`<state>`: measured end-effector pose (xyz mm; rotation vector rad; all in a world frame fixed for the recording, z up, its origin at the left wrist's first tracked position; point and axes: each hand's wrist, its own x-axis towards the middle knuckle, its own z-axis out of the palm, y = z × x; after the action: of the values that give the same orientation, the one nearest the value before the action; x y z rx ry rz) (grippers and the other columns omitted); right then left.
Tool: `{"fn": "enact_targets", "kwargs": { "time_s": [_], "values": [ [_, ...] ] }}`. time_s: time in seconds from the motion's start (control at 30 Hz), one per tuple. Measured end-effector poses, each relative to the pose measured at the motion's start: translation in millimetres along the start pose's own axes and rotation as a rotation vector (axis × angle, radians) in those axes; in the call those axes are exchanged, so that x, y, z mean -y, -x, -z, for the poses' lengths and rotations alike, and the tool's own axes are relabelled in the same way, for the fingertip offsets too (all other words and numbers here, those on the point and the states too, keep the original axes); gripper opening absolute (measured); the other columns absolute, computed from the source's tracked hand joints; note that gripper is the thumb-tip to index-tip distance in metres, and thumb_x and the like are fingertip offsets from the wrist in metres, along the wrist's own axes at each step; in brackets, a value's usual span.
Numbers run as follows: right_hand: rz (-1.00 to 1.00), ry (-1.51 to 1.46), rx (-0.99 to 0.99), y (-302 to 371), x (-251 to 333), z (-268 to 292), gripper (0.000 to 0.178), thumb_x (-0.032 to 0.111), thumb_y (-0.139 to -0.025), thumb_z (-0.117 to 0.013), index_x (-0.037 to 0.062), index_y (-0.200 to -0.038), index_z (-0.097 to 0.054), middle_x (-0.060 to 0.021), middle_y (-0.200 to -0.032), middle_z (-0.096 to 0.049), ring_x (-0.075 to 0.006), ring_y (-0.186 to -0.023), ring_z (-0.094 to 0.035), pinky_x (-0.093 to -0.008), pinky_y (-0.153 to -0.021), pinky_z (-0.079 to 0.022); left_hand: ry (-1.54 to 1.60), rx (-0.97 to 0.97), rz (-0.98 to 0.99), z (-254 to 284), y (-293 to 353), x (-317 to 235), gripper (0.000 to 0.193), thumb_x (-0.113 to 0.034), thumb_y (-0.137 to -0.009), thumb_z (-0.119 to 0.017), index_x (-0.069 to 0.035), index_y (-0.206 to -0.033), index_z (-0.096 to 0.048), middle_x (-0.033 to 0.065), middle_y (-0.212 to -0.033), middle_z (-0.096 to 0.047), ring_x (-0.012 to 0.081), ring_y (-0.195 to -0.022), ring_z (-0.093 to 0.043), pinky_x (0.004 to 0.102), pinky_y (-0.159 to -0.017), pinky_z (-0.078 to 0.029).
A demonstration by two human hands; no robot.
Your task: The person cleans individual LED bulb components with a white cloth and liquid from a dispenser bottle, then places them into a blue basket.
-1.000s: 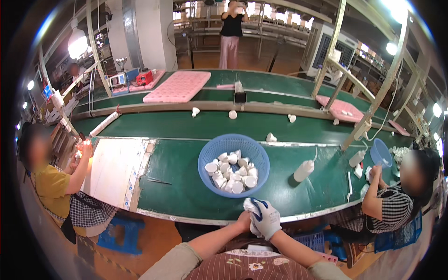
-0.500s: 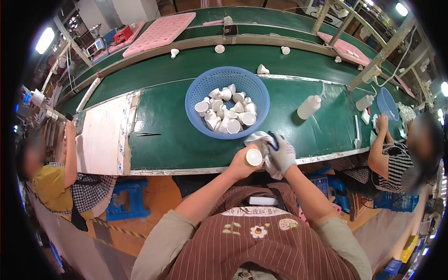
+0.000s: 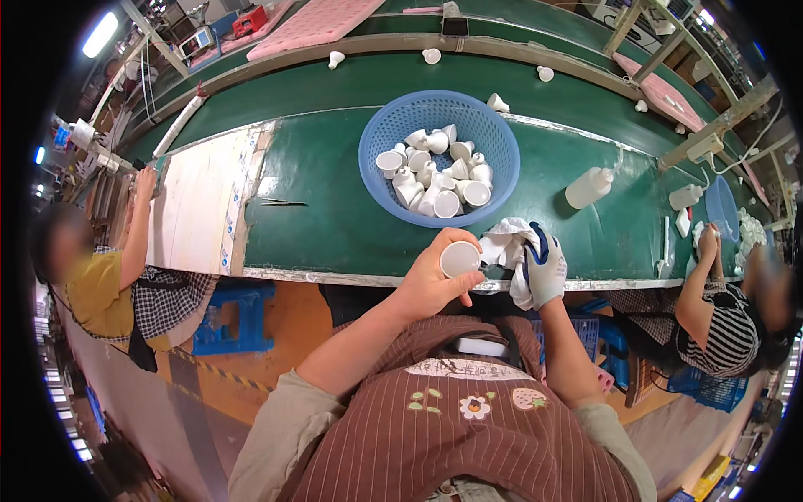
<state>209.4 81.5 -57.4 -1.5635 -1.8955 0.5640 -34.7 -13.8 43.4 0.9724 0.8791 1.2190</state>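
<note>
My bare left hand (image 3: 422,283) is closed around a white light bulb (image 3: 460,260), its pale round face turned up, just over the table's front edge. My right hand (image 3: 547,269), in a white and blue glove, grips a crumpled white cloth (image 3: 505,241) beside the bulb. A small gap shows between cloth and bulb. Directly beyond my hands stands a blue perforated basket (image 3: 375,138) holding several similar white bulbs (image 3: 446,204), lying at mixed angles.
A white squeeze bottle (image 3: 589,188) stands right of the basket; tweezers (image 3: 284,202) lie left, near a white board (image 3: 191,209). Single bulbs (image 3: 336,59) sit along the green belt (image 3: 293,88) behind. Co-workers sit at both sides, one near a smaller blue basket (image 3: 721,207).
My hands have drawn slightly apart, so the cloth has come away from beside the bulb. The bulb's face is turned more upward. The whole view has shifted.
</note>
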Motion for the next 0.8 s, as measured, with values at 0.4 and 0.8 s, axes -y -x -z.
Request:
{"fn": "enact_targets", "kwargs": {
  "time_s": [0.4, 0.8],
  "values": [
    [-0.003, 0.008, -0.009, 3, 7, 2, 0.045, 0.017, -0.088, -0.066, 0.0107, -0.132, -0.060, -0.0178, -0.119, -0.063, -0.0379, -0.109, -0.061, -0.0425, -0.095, -0.049, 0.330, 0.039, 0.033, 11, -3, -2, 0.024, -0.030, -0.107, -0.043, -0.005, -0.106, -0.045, 0.0170, -0.098, -0.060, 0.0142, -0.051, -0.057, 0.0271, -0.044, -0.051],
    [-0.007, 0.015, 0.005, 2, 6, 2, 0.045, 0.014, -0.086, -0.066, 0.0110, -0.131, -0.060, -0.0185, -0.119, -0.064, -0.0383, -0.109, -0.062, -0.0425, -0.094, -0.049, 0.217, -0.171, -0.034, 15, 3, -4, 0.012, -0.002, -0.095, -0.056, -0.002, -0.106, -0.051, 0.0067, -0.089, -0.058, 0.0068, -0.060, -0.050, 0.0214, -0.042, -0.037]
  ]
}}
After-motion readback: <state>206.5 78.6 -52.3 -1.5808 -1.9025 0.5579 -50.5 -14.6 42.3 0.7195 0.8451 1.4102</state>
